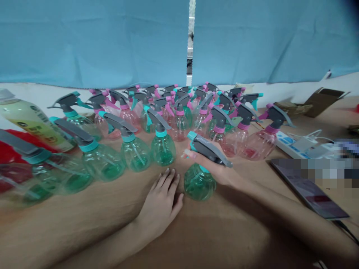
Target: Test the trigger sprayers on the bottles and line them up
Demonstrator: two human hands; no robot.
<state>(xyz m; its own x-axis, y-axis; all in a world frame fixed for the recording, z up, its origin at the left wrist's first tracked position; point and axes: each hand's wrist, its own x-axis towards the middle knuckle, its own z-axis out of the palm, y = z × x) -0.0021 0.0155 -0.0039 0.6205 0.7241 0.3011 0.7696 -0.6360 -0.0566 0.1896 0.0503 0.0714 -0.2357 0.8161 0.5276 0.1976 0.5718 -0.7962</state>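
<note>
Blue cloth (126,45) hangs across the back, split by a pale shiny strip (190,41), and below it spreads a brown counter (112,228) crowded with bottles. My hands are apart from each other. With my right hand (214,168) I grip a green spray bottle (199,186) up at its neck, my fingers wrapped beneath its grey lever (211,149), the turquoise nozzle (192,136) pointing left and away from me. It sits right in front of me, with green liquid inside; I cannot tell whether its base touches the counter. My left hand (159,205) lies palm down on the counter just beside it, fingers stretched forward, holding nothing.

More green bottles (164,151) stand in a line on my left, and pink bottles (179,127) are packed among others farther back and to the right. Off to the left, a big labelled bottle (36,123) leans beside something red (17,140). On my right are a dark tablet (308,190), a white power strip (291,145) and an open cardboard box (322,101).
</note>
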